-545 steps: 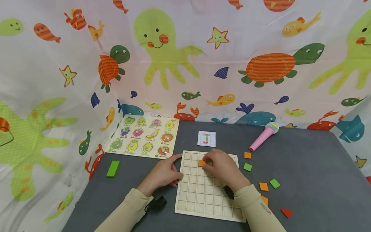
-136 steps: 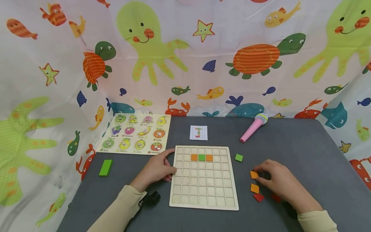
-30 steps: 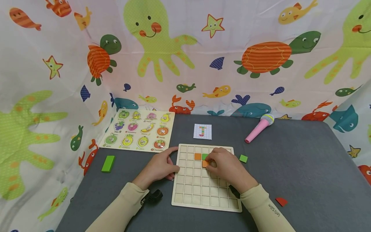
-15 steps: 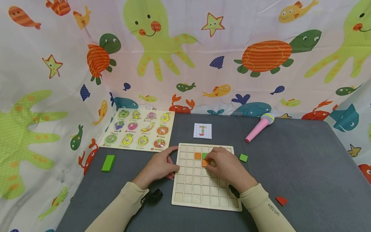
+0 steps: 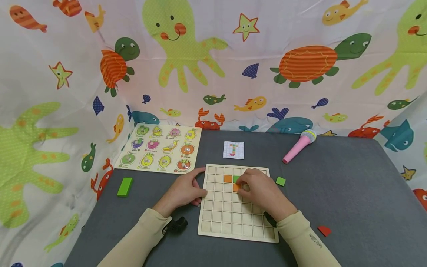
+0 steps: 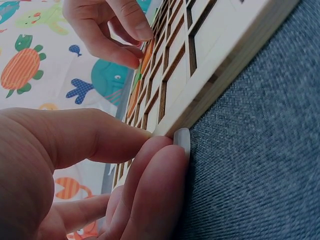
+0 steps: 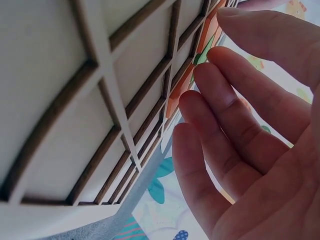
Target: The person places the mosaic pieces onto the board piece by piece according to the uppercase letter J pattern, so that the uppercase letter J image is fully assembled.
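My left hand [image 5: 181,191] holds the left edge of a wooden grid board [image 5: 227,217]; the left wrist view shows thumb and fingers pinching its rim [image 6: 200,95]. My right hand [image 5: 261,187] is over the upper part of the board, thumb and index finger at an orange square tile [image 5: 236,187] in the cell below a green tile [image 5: 235,179]. Left of the green one sits another orange tile [image 5: 228,178]. A third orange tile [image 7: 177,95] shows in the right wrist view, behind the fingertips; the hand hides it from the head view.
A pattern card [image 5: 233,150] lies behind the board. A fruit puzzle [image 5: 160,148] and a green block [image 5: 125,187] are at left. To the right lie a loose green tile [image 5: 281,181], a red piece [image 5: 324,231] and a pink toy microphone [image 5: 299,146].
Since 4.5 seconds ago, my right hand has moved from the loose pieces at right onto the board, with an orange tile below the green one. Over the last second, both hands stay almost still.
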Demonstrator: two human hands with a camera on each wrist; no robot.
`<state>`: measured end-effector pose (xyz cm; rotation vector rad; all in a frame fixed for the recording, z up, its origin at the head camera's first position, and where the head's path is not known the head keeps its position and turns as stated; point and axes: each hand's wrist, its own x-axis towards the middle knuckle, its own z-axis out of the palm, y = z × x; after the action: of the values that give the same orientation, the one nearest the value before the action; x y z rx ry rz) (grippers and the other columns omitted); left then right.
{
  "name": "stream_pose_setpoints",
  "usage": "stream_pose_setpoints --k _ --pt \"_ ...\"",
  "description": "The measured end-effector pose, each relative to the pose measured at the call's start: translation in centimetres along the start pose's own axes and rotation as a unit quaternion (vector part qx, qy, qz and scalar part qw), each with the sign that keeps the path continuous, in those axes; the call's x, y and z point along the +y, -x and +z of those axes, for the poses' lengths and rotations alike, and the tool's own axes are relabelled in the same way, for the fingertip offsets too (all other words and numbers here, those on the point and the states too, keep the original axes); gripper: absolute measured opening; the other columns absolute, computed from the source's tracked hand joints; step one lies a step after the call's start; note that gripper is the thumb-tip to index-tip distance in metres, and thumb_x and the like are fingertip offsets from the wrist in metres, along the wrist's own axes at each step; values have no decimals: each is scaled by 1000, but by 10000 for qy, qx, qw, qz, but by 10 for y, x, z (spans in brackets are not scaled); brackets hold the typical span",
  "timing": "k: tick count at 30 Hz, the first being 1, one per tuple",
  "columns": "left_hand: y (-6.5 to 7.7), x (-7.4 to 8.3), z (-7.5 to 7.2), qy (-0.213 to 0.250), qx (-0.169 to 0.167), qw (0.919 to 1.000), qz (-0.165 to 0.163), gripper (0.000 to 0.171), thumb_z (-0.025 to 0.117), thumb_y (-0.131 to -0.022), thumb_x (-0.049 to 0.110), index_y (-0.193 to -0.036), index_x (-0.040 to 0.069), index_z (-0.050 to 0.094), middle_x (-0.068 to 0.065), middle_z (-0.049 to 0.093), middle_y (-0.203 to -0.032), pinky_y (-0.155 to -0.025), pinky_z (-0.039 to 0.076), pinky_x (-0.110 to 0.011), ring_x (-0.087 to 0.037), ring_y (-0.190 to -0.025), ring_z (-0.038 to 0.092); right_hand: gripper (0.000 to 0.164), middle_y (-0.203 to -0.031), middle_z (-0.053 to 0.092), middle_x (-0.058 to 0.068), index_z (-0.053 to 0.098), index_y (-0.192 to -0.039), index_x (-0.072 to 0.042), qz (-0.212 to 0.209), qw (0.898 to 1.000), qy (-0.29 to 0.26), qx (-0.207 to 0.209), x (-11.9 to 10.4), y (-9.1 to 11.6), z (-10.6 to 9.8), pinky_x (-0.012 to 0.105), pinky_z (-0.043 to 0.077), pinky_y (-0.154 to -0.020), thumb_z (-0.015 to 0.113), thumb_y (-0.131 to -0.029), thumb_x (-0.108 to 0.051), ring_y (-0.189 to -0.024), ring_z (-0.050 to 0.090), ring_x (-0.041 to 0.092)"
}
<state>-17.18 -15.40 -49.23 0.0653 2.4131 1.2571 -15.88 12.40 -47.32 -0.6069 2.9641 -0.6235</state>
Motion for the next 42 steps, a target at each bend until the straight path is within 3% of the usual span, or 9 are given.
stream_pose_setpoints --k 13,22,29,42 --pt "0 1 -4 119 118 9998 -44 83 83 -88 13 -162 25 49 -11 67 -84 -56 64 -33 -21 -58 73 20 -105 76 0 84 -108 -12 -107 9999 -120 59 12 0 -11 45 62 -95 85 -91 -24 -104 68 21" --pt "0 0 -5 84 137 9998 -105 84 83 -87 13 -163 25 48 -11 67 -85 -56 64 -34 -22 -59 74 27 -111 76 5 83 -117 -12 670 9968 -397 179 57 20 -40 53 61 -95 82 -95 -25 -103 68 27" --pt "0 -1 -5 47 130 9998 -163 84 83 -87 14 -163 26 49 -11 68 -84 -56 65 -34 -21 -58 74 29 -123 76 11 81 -121 -11 1130 9920 -518 207 89 33 -51 59 59 -102 82 -96 -26 -114 70 33" --pt "-1 1 2 72 59 9999 -66 83 83 -88 14 -163 26 49 -10 68 -84 -56 65 -34 -21 -58 74 34 -118 75 13 80 -123 -7 1501 9872 -535 -66 110 42 -50 60 59 -102 82 -96 -28 -109 69 32"
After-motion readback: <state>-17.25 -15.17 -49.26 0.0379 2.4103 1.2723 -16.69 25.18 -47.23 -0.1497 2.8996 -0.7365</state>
